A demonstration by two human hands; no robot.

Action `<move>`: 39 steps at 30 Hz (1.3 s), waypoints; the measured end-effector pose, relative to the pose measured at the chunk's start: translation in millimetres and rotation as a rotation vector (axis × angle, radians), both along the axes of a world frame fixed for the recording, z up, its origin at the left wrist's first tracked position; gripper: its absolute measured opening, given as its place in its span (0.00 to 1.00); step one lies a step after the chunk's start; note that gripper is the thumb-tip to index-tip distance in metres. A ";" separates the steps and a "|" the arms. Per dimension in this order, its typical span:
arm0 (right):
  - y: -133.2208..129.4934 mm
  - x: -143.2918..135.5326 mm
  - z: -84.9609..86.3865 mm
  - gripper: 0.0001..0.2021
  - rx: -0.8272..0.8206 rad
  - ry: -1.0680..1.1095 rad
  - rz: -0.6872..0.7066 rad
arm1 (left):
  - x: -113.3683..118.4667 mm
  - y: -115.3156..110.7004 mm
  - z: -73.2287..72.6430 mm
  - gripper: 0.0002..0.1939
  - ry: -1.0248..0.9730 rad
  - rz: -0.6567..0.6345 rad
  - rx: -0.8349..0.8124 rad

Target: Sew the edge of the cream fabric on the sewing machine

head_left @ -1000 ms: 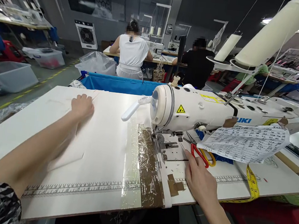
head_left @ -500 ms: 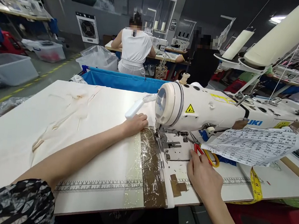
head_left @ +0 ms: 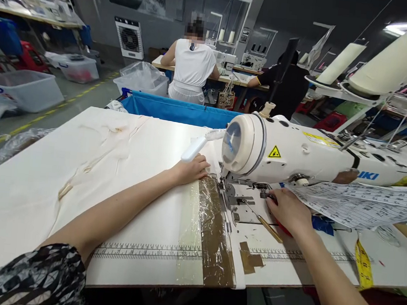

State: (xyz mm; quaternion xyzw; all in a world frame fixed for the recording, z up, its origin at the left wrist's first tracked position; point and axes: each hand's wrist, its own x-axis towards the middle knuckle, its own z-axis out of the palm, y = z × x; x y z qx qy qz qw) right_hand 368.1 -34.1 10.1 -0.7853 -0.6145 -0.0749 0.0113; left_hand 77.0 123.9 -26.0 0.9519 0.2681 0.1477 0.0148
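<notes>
My left hand (head_left: 190, 169) lies beside the needle area of the white sewing machine (head_left: 283, 148), its fingers curled together over the edge of thin white fabric (head_left: 93, 173). This fabric spreads across the left of the table. On the machine bed, my right hand (head_left: 289, 209) is closed, fingertips down by the metal parts right of the needle; what they grip is hidden. A wooden-handled awl (head_left: 270, 227) rests on the metal plate just left of that hand. Beneath the palm shows a bit of red handle (head_left: 283, 228), mostly covered.
Printed paper sheets (head_left: 367, 204) hang off the machine's front. A yellow tape measure (head_left: 363, 266) drapes over the table's front edge. Brown tape (head_left: 213, 235) covers a strip before the needle. Behind the table is a blue cloth bin (head_left: 171, 108); two people work beyond it.
My right hand has moved away from me over the machine bed, covering the red-and-yellow scissors. The awl now shows on the plate. My left hand stays by the needle; the view has shifted slightly.
</notes>
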 end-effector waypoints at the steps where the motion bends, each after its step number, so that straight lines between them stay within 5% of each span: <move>1: 8.6 6.2 2.4 0.07 -0.033 0.022 0.002 | 2.1 2.6 -1.2 0.13 0.007 0.007 0.003; 7: 27.2 23.4 5.3 0.05 -0.064 0.150 0.055 | 7.2 4.9 -5.7 0.07 -0.051 0.065 -0.007; 13: 0.0 11.5 2.6 0.12 0.186 0.249 0.101 | -14.9 -2.7 10.2 0.09 -0.223 0.140 -0.030; 17: -47.3 -24.3 1.4 0.19 0.305 0.350 0.175 | -36.6 -11.2 31.1 0.08 -0.289 0.036 -0.134; 21: -89.0 -74.3 -3.5 0.11 0.333 0.663 0.348 | -53.1 -39.5 41.3 0.05 -0.086 -0.223 -0.137; 24: -88.0 -103.7 -6.9 0.09 0.258 0.817 0.446 | -56.8 -65.8 36.0 0.05 0.030 -0.305 -0.134; 27: -64.9 -121.8 -11.0 0.10 0.246 0.858 0.609 | -50.8 -76.2 29.3 0.11 0.047 -0.185 -0.123; 30: -44.9 -131.2 -19.1 0.09 0.316 0.828 0.713 | -36.5 -65.9 30.4 0.14 0.018 -0.033 -0.110; 34: -41.5 -134.0 -32.6 0.07 0.352 0.783 0.766 | -21.6 -42.2 39.8 0.10 0.202 -0.071 -0.123; 39: -47.7 -132.6 -36.7 0.05 0.360 0.754 0.822 | -42.3 -15.6 49.4 0.09 0.206 0.011 -0.002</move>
